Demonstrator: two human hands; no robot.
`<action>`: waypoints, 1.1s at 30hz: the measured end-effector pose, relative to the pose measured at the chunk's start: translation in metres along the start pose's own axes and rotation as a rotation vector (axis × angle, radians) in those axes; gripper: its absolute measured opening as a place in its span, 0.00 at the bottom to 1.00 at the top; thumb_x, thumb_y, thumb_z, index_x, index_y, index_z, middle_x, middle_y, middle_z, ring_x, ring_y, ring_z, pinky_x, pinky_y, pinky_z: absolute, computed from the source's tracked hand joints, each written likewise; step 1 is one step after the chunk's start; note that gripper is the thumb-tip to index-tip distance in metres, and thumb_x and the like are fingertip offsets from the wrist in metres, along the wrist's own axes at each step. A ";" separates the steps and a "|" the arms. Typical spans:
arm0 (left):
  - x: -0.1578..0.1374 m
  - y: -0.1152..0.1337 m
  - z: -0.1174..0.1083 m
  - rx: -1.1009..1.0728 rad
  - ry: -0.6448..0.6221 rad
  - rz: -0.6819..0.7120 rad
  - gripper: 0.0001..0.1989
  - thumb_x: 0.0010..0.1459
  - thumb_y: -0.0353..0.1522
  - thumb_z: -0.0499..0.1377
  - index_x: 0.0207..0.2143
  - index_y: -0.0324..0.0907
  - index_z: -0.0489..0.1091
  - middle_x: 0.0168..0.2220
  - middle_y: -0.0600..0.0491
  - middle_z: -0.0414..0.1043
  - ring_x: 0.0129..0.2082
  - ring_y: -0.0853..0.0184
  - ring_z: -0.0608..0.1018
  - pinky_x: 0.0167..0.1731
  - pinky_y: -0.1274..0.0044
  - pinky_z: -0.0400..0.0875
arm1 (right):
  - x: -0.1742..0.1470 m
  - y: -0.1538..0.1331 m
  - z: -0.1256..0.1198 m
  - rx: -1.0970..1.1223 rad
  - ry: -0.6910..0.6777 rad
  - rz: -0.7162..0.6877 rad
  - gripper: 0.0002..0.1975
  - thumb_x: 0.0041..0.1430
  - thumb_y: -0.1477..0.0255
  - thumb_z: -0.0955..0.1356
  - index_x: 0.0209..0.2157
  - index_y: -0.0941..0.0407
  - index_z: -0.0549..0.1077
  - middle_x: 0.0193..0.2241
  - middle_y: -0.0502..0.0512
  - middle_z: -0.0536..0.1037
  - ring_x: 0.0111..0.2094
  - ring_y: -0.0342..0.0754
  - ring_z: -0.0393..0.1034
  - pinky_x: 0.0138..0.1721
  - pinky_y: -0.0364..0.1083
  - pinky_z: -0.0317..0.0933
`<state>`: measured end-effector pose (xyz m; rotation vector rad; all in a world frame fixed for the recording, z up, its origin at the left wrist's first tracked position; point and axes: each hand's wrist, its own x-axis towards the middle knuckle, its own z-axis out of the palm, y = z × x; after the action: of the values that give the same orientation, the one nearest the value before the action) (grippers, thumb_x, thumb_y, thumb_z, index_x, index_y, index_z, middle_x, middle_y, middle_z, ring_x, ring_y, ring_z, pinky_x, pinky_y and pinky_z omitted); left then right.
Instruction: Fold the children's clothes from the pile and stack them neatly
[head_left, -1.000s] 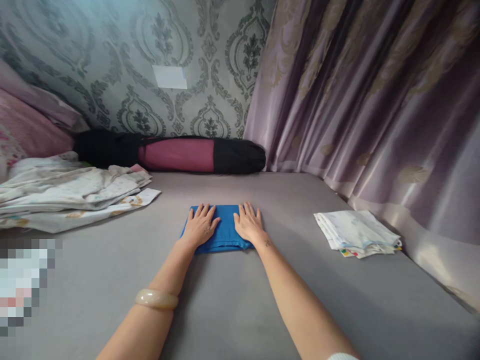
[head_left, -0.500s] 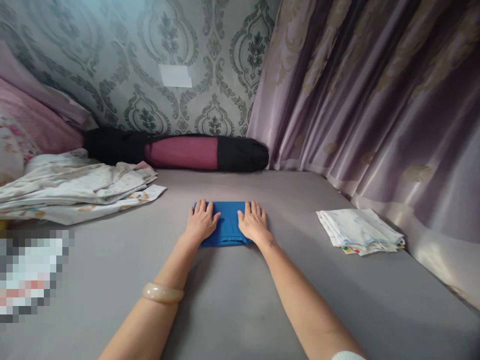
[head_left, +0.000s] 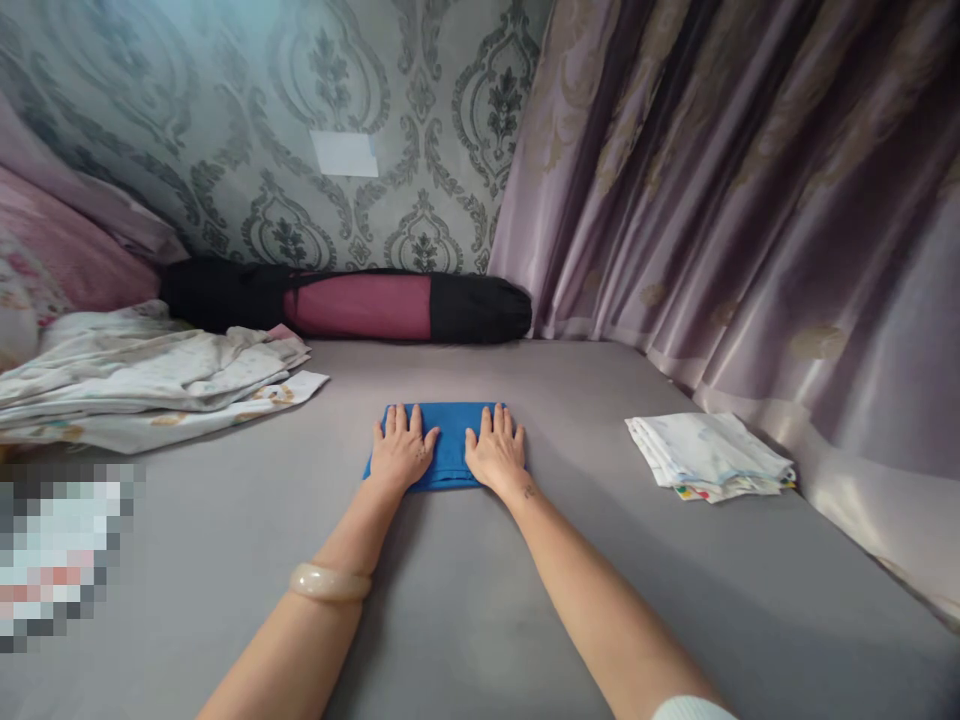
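Observation:
A folded blue cloth lies flat on the grey bed sheet in front of me. Palm down on its left part rests my left hand, fingers stretched out and pointing away from me. On the right part of the cloth, my right hand lies flat in the same way, its fingers slightly apart. The middle of the cloth shows between the two thumbs, with folded layers visible along the near edge. A pale bangle circles my left forearm.
To the right is a stack of folded white cloths. Rumpled white patterned fabric lies at the left. A long black and maroon bag lies along the wall; purple curtains hang at the right. Something pixelated is at the lower left.
My hands have shifted slightly on the blue cloth, and more of its outer corners now shows beside them. Both still lie flat. The view has turned a little.

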<state>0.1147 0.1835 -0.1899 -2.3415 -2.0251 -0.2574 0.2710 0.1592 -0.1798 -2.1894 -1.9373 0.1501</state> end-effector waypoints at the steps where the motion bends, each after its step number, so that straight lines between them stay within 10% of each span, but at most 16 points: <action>1: 0.000 0.000 0.000 -0.005 -0.002 -0.001 0.33 0.65 0.45 0.41 0.64 0.31 0.53 0.65 0.32 0.50 0.65 0.47 0.53 0.59 0.56 0.50 | 0.000 0.000 0.000 0.006 -0.001 0.004 0.32 0.66 0.61 0.53 0.65 0.66 0.50 0.66 0.69 0.46 0.67 0.60 0.38 0.61 0.61 0.36; 9: 0.011 -0.013 -0.002 -0.259 -0.052 -0.054 0.34 0.63 0.45 0.43 0.64 0.31 0.52 0.65 0.34 0.50 0.65 0.49 0.54 0.60 0.60 0.52 | 0.008 0.012 -0.015 0.204 -0.127 0.026 0.33 0.64 0.61 0.56 0.65 0.64 0.50 0.67 0.66 0.46 0.67 0.56 0.39 0.63 0.58 0.39; 17: 0.016 -0.064 -0.030 -0.433 -0.080 -0.314 0.22 0.57 0.42 0.51 0.45 0.34 0.71 0.41 0.36 0.76 0.44 0.52 0.78 0.41 0.69 0.70 | 0.032 0.063 -0.044 0.324 -0.129 0.180 0.20 0.64 0.67 0.57 0.43 0.59 0.76 0.40 0.60 0.80 0.42 0.50 0.74 0.41 0.43 0.63; 24: 0.011 -0.078 -0.037 -0.491 -0.204 -0.369 0.12 0.50 0.40 0.58 0.21 0.42 0.70 0.21 0.46 0.74 0.28 0.55 0.78 0.29 0.72 0.68 | 0.033 0.084 -0.041 0.292 -0.206 0.246 0.14 0.57 0.67 0.64 0.26 0.59 0.78 0.24 0.58 0.78 0.31 0.49 0.74 0.28 0.41 0.59; 33: 0.017 -0.066 -0.034 -0.525 -0.222 -0.377 0.09 0.46 0.36 0.60 0.19 0.40 0.69 0.17 0.51 0.69 0.25 0.60 0.75 0.25 0.76 0.63 | 0.037 0.078 -0.024 0.303 -0.191 0.259 0.12 0.53 0.64 0.67 0.28 0.58 0.76 0.25 0.58 0.78 0.32 0.50 0.73 0.27 0.41 0.58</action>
<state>0.0481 0.2055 -0.1596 -2.2978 -2.7974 -0.6367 0.3559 0.1847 -0.1721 -2.2713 -1.5798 0.6696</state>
